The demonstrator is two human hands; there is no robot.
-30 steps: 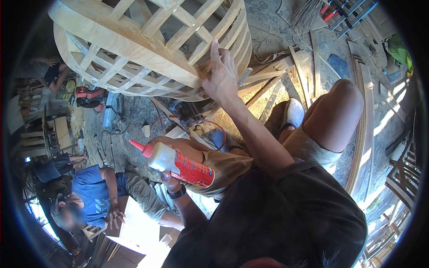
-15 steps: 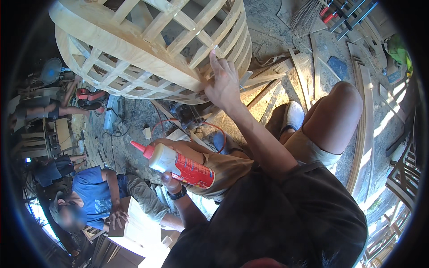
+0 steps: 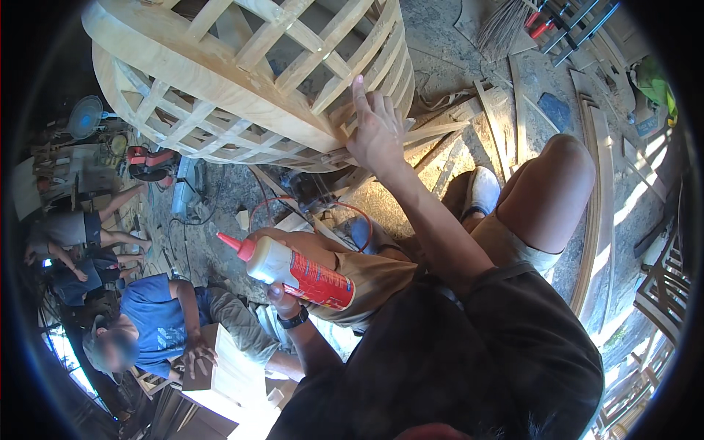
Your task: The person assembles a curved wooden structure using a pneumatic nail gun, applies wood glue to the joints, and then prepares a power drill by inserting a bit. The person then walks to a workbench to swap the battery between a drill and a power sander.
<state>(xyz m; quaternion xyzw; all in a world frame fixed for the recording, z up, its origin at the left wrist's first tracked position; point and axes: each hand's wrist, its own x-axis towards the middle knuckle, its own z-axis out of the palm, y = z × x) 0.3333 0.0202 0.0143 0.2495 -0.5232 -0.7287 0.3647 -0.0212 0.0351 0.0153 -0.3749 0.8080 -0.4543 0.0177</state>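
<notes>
My left hand (image 3: 283, 301) is wrapped round a glue bottle (image 3: 317, 280) with a white body, red label and pointed red nozzle. The bottle lies tilted over my thigh, its nozzle toward the upper left. Ahead stands a large curved wooden lattice frame (image 3: 209, 77) of crossing slats along a thick, pale board. My right hand (image 3: 378, 136) is at the frame's lower right part, index finger stretched along the slats and the other fingers loosely bent. It holds nothing. Whether the fingertip touches a slat, I cannot tell.
Wood strips (image 3: 495, 132) and sawdust lie on the floor at the right, with a broom (image 3: 504, 29) and bar clamps (image 3: 579, 33) beyond. A red power saw (image 3: 150, 163) stands at the left. A co-worker in a blue shirt (image 3: 155, 323) handles a wooden box (image 3: 231, 363) at the lower left.
My right hand has shifted slightly to the right along the lattice. The glue bottle has barely moved. Another person at the far left has changed position.
</notes>
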